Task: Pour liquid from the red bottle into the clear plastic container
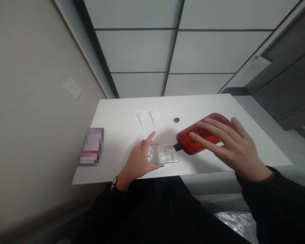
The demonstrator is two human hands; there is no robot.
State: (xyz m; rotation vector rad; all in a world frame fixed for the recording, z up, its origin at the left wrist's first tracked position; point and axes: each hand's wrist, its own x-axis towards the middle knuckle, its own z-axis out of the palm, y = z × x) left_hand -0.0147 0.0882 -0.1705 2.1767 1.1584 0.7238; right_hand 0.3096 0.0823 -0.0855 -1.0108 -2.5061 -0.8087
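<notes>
My left hand (139, 157) grips the left end of a clear plastic two-part container (169, 155), with the thumb on the near edge and fingers on the far one. Two round shapes show in it, one in each half. In my right hand (235, 145) is a translucent red bottle (199, 135), tilted so that its dark neck (177, 147) points down and left over the container's right half. Whether liquid is flowing out cannot be made out. Behind the bottle's neck, a small round black cap (176, 120) lies on the white table (117, 118).
Two small white pieces (151, 117) with tapered ends lie on a white tissue (138, 125) farther back. A pixelated pink and dark object (91, 147) is at the table's left edge. A wall with an outlet (73, 88) stands left; white panels (142, 51) rise behind.
</notes>
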